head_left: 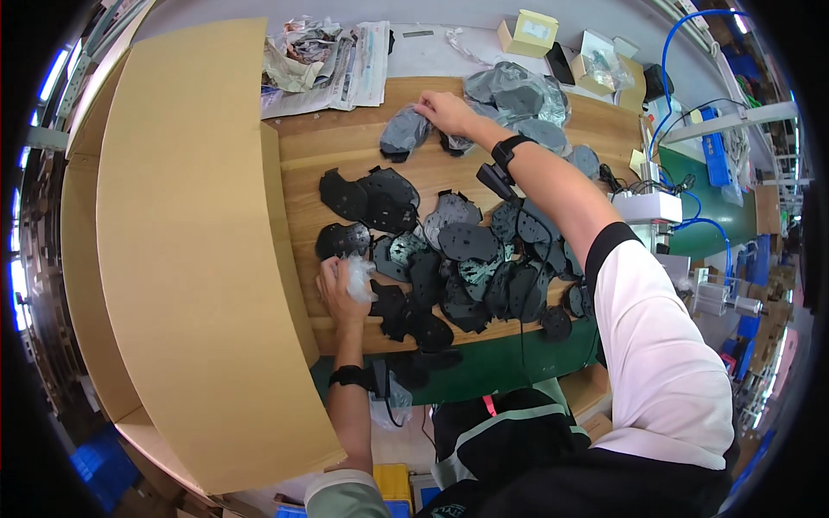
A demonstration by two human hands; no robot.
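On wooden tabletop (302, 138), beside cardboard box (186, 259): pinching clear bag (418, 118) with grey plate (401, 134), left of right hand (447, 112); curling left hand (339, 299) round crumpled plastic (359, 278).

The interior of the cardboard box (190, 250), left, is concealed. The left hand (335, 292) is partly covered by crumpled plastic (359, 278); black plates (471, 243) are partly overlapped by one another. The left sleeve (347, 496) is cut off at the near edge.
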